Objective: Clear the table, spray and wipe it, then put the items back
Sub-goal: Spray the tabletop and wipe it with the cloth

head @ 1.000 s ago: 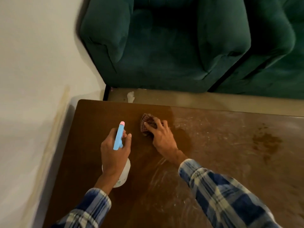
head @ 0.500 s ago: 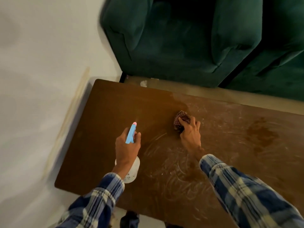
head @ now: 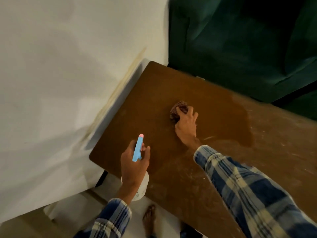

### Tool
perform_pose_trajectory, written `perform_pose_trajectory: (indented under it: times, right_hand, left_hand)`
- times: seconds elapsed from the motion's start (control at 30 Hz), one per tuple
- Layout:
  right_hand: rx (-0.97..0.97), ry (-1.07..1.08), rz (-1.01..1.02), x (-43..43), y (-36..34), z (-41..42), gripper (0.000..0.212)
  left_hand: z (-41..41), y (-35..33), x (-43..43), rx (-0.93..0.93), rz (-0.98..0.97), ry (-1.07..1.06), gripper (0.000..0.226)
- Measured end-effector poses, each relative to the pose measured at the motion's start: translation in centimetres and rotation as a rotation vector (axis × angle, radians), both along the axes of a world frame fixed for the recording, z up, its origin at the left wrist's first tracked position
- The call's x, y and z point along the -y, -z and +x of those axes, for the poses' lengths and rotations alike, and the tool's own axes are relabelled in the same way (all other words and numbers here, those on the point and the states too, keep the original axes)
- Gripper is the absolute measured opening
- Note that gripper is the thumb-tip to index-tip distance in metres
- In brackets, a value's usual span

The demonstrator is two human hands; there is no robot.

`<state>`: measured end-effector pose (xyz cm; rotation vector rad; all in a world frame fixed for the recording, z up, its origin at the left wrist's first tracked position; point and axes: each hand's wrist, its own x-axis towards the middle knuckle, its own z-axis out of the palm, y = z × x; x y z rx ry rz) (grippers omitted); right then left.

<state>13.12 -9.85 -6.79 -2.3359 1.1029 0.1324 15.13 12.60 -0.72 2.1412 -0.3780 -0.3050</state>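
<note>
Presently, item by item.

1. Cloth: a small checked rag, bunched, lying on the far-left part of the table. My right hand lies over it, fingers curled round it and pressing it to the wood. Risk: bunched this tight, it covers little. I judge it will smear the wet film rather than lift it.

2. Table top: dark and clean-looking around the rag, pale with dusty streaks toward the right and the near edge. Risk: the damp patch may dry before I reach those parts, leaving a tide line.

3. Spray bottle: blue head with a pink tip and a white body, held in the air over the near-left corner. My left hand is wrapped about its neck. Whether a finger is on the trigger I cannot tell. Risk: the nozzle points toward the far-left corner, so a careless squeeze could mist the wall or the green sofa.

4. Bare foot: on the floor just below the bottle. Risk: a slipped grip drops the bottle there, and drips would make the floor slick.
</note>
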Motion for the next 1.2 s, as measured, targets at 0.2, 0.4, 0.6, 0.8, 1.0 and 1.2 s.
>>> perform_pose_trajectory:
  times: [0.2, 0.4, 0.6, 0.8, 1.0, 1.2]
  right_hand:
    - [0.078, -0.569, -0.023, -8.3, 0.7, 6.1, 0.061]
    - [0.048, -0.340, -0.048, -8.4, 1.4, 17.2, 0.061]
    - [0.078, -0.759, -0.076, -18.1, 1.5, 12.1, 0.061]
    - [0.043, -0.626, 0.013, -22.4, 1.1, 7.6, 0.054]
    - [-0.025, -0.449, 0.034, -23.0, 0.9, -0.8, 0.057]
    - [-0.058, -0.395, 0.055, -24.9, 0.2, -11.0, 0.069]
  left_hand:
    - [4.7, 0.0, -5.7, 0.086, -0.025, -0.065, 0.017]
    - [7.6, 0.6, -9.6, 0.129, -0.099, -0.092, 0.018]
    - [7.9, -0.1, -12.8, 0.113, -0.052, -0.136, 0.025]
    - [7.4, -0.3, -14.4, 0.136, -0.012, -0.120, 0.027]
    - [4.5, -0.9, -14.0, 0.102, -0.003, -0.098, 0.026]
    - [-0.2, -0.4, -12.3, 0.120, 0.037, -0.005, 0.022]
